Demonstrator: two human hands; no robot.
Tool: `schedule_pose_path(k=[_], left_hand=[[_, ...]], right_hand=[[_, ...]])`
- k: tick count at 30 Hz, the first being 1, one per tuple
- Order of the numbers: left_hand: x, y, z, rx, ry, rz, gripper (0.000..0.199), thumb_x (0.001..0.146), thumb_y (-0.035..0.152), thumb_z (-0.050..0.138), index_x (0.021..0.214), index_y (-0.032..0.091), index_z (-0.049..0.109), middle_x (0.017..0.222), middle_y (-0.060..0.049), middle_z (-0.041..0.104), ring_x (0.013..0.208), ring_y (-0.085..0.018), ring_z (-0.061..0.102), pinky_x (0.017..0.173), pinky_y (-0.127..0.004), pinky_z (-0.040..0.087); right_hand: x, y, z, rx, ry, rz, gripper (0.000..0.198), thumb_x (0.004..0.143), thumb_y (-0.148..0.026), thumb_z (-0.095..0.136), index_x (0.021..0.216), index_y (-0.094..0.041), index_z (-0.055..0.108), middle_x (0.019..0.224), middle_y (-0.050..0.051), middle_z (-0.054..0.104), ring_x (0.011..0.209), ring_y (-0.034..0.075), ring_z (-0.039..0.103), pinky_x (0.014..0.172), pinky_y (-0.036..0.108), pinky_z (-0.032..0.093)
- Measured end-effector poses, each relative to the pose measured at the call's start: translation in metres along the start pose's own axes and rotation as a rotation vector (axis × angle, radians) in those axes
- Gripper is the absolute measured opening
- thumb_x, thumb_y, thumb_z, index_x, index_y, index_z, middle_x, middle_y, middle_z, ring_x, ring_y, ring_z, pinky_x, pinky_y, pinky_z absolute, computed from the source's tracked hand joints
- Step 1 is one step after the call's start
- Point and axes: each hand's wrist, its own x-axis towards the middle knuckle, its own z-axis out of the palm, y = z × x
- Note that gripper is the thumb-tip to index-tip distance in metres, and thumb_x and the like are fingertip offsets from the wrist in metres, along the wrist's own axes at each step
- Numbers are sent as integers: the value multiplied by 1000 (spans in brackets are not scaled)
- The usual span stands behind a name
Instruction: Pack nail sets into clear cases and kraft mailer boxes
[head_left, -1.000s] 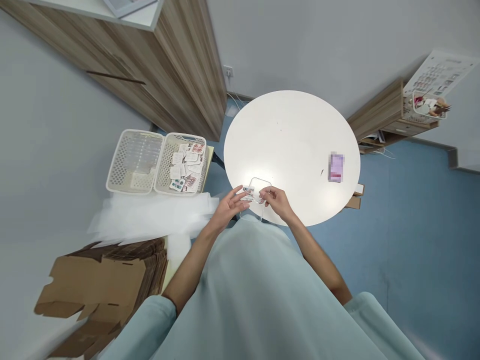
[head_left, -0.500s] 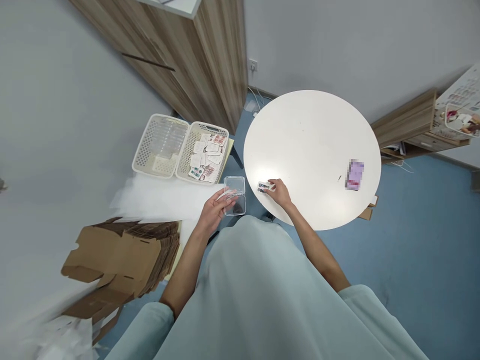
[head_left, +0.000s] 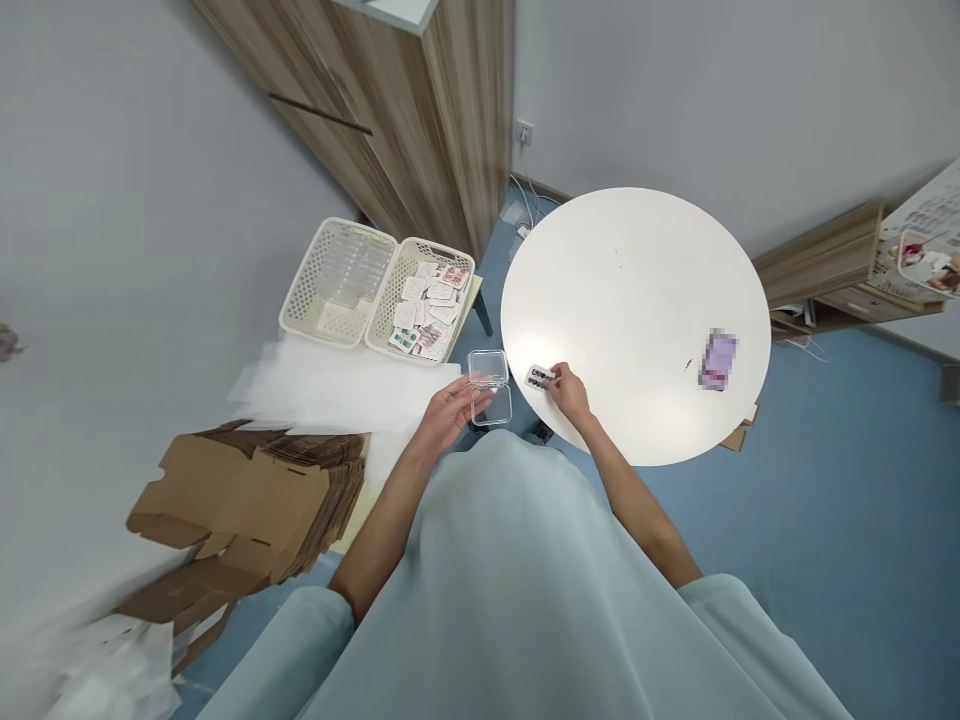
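Observation:
My left hand (head_left: pixel 450 410) holds a clear hinged plastic case (head_left: pixel 492 405), its lid folded back, just off the left edge of the round white table (head_left: pixel 630 290). Some fingers show through the clear plastic. Over that table's near-left part, my right hand (head_left: pixel 570 393) pinches the right edge of a small white card (head_left: pixel 538 378) with rows of dark pieces on it. The pieces are too small to name for certain. Card and case are apart, a short gap between them.
Left of the table stand two white baskets, one with clear plastic cases (head_left: pixel 349 268), the other with printed cards (head_left: pixel 427 310). White foam sheets (head_left: pixel 337 390) and flattened cardboard boxes (head_left: pixel 232 490) lie nearer. A blurred purple item (head_left: pixel 718 360) rests on the table's right side.
The whole scene has shifted slightly to the right as my head turned. The card is a little more tilted. Both hands keep hold of the same things.

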Motion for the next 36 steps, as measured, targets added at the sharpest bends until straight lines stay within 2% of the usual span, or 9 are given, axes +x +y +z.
schedule_pose_path(k=[4,10,14,19,25,32,36], left_hand=[[10,-6,15,0,-64,-12,38,86,24,84,121,13,75,144,-16,69,128,-31,69,121,-49,48],[20,-12,43,14,-162,-24,36,88,27,84,121,14,76,140,-17,71,128,-31,70,123,-52,45],[24,-17,63,12,-210,-40,36,89,27,83,121,15,76,140,-16,72,127,-30,70,122,-51,46],[27,-25,80,68,-254,-57,40,91,29,81,129,16,75,135,-16,74,125,-29,71,115,-48,52],[21,-28,97,99,-294,-31,43,92,33,80,131,15,73,142,-18,70,128,-31,69,108,-46,56],[14,-29,112,100,-291,-33,44,93,32,79,133,15,73,144,-18,68,131,-31,67,111,-46,53],[12,-31,115,86,-296,-34,45,92,33,80,132,15,73,142,-19,70,129,-32,68,110,-47,54]], right_hand=[[-14,1,-19,162,81,9,23,98,-40,54,117,-26,54,109,6,70,77,21,69,69,33,50],[-49,-21,-67,486,308,34,37,94,-52,66,118,-26,57,105,3,69,68,16,69,73,33,54],[-75,-40,-87,611,268,-42,40,93,-55,70,119,-26,59,108,3,70,65,13,67,69,31,53],[-91,-46,-88,458,150,-148,29,97,-48,69,117,-27,64,104,2,73,69,16,67,66,32,51],[-102,-43,-97,195,163,-314,21,103,-36,63,121,-26,68,114,6,69,74,16,65,68,31,51],[-111,-36,-104,-50,200,-333,24,107,-37,60,124,-29,74,116,7,66,74,15,64,60,28,45],[-110,-36,-108,2,251,-327,25,106,-45,61,113,-30,79,110,6,70,74,15,63,63,29,47]])
